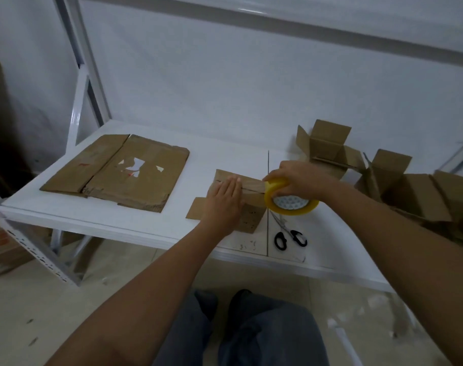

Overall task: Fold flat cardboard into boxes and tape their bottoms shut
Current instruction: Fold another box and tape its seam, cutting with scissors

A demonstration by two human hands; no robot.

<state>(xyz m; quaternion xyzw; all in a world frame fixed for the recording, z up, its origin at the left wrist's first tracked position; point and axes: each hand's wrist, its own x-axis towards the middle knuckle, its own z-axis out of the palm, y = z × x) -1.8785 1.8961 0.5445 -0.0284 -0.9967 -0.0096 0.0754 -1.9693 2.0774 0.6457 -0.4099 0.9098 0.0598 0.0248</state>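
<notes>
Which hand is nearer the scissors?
Right. The right hand grips the tape roll just above the scissors; the left hand presses the box farther left.

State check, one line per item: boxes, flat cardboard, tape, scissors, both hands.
Box being taped: upside down, bottom flaps folded shut, tape partly across the seam.
Tape roll: gripped, at the box's right edge.
Left hand: flat, pressing the flaps down.
Right hand: curled round the roll.
Flat cardboard: unfolded, lying flat at left.
Finished boxes: upright, top flaps open.
Scissors: lying on table; open or closed unclear.
</notes>
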